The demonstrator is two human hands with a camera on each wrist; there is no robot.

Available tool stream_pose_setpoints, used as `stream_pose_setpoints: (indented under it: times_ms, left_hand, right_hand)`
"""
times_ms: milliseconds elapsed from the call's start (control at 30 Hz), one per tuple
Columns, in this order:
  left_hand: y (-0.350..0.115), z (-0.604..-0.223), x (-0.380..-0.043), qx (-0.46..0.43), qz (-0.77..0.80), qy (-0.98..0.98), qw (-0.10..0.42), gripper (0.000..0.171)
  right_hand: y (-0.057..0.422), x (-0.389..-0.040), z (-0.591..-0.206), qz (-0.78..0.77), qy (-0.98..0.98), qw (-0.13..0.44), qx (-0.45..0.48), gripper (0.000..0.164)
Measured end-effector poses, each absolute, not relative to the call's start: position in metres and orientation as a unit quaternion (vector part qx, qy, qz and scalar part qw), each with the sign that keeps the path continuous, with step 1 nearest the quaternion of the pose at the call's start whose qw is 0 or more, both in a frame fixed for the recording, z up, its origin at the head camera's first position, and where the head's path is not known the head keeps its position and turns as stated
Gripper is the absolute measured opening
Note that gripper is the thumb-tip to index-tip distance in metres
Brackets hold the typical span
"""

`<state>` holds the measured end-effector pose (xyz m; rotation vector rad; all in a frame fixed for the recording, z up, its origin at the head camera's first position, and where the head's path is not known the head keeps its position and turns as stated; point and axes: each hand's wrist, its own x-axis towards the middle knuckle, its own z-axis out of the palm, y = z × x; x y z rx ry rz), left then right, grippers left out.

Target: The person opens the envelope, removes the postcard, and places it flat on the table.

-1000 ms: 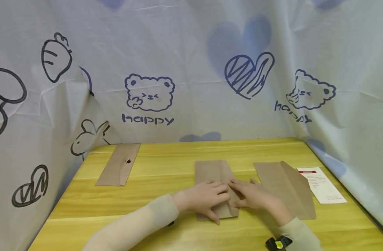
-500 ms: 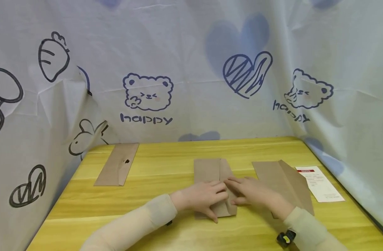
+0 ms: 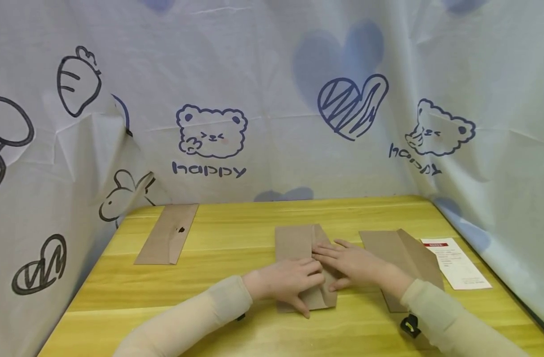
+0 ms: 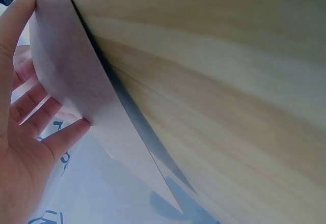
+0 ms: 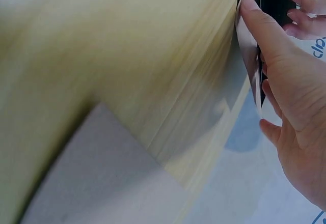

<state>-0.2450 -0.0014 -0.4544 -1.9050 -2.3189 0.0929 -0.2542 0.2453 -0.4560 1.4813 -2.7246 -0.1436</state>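
Note:
A brown paper envelope (image 3: 293, 241) lies lengthwise at the middle of the table, its flap on the right side. My left hand (image 3: 292, 281) rests on its body, fingers spread and thumb near the near edge; in the left wrist view this hand (image 4: 31, 117) touches the paper along its face. From the right, my right hand (image 3: 354, 265) presses the flap, with fingertips near the flap's edge and the thumb lower down by the right side. In the right wrist view, the right thumb (image 5: 270, 33) lies against the paper. The middle of the envelope is partly hidden by both hands.
Right of the hands lies another brown envelope (image 3: 385, 244), its flap opened out, partly under the right forearm. A white printed card (image 3: 463, 267) with a red band is beside it. At the far left lies a closed envelope (image 3: 165, 235) with a small black mark. Curtains surround the table (image 3: 165, 297).
My right hand has slid left across the flap, its fingertips now further over the envelope, and its forearm has swung outward to the right. The left hand stays in about the same place.

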Motion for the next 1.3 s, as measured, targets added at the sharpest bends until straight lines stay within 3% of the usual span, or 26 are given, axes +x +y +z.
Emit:
stream_pose_setpoints:
  times_ms: [700, 1300]
  left_hand:
    - [-0.0044, -0.4510, -0.2429, -0.620, 0.025, -0.784, 0.027, 0.066]
    - [-0.0004, -0.4542, -0.2435, -0.622, 0.033, -0.782, 0.019, 0.064]
  right_hand:
    - [0.2428, -0.2605, -0.4554, -0.083, -0.872, -0.063, 0.478, 0.075]
    - [0.2477, -0.2526, -0.4574, -0.047, -0.875, -0.028, 0.480, 0.070]
